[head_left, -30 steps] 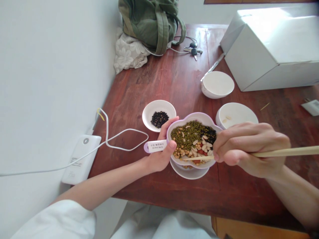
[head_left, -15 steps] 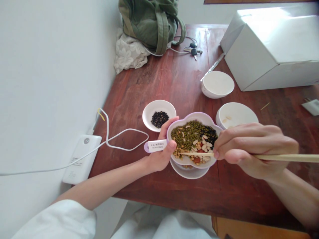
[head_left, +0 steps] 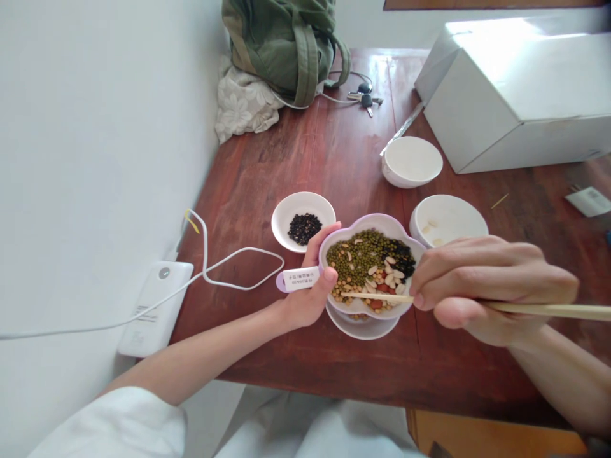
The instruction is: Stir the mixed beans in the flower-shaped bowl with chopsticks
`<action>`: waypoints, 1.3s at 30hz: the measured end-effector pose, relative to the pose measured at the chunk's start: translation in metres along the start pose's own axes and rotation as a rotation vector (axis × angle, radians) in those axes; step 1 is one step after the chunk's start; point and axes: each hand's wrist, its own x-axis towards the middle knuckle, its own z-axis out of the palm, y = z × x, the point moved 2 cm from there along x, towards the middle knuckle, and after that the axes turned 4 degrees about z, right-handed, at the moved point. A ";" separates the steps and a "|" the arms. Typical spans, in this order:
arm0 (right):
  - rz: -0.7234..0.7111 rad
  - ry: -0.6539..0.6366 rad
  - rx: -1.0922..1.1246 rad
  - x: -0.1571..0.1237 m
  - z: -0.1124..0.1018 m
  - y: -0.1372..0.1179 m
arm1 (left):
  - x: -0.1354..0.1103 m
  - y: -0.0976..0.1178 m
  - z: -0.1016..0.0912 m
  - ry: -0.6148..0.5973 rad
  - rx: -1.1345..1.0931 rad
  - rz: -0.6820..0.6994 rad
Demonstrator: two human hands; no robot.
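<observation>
My left hand is closed on the rim and labelled handle of a lilac-edged, flower-shaped bowl. Green beans, black beans, pale seeds and yellow soybeans lie mixed inside it. In my right hand are wooden chopsticks, their tips among the yellow beans on the bowl's near left side. Whether the tips pinch a bean I cannot tell. Beneath the flower-shaped bowl, partly hidden, is a white bowl with some yellow beans. Another white bowl holds black beans.
Behind my right hand stands a white bowl with a few pale seeds, and farther back another white bowl. A large white box occupies the back right. At the back left are a green bag and keys; a power bank with a cable lies left.
The chopstick tips have shifted slightly left within the bowl, and the rear ends in my right hand have dropped a little. My left hand keeps its hold. The whole view has shifted slightly.
</observation>
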 end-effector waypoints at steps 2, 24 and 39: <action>-0.005 0.018 0.007 -0.005 0.002 0.000 | -0.001 -0.001 -0.001 -0.006 0.007 -0.001; -0.020 0.377 -0.215 -0.070 0.014 0.013 | 0.001 -0.004 0.000 0.026 0.071 0.058; -0.013 0.384 -0.226 -0.074 0.020 0.019 | 0.003 -0.001 0.004 0.056 0.097 0.081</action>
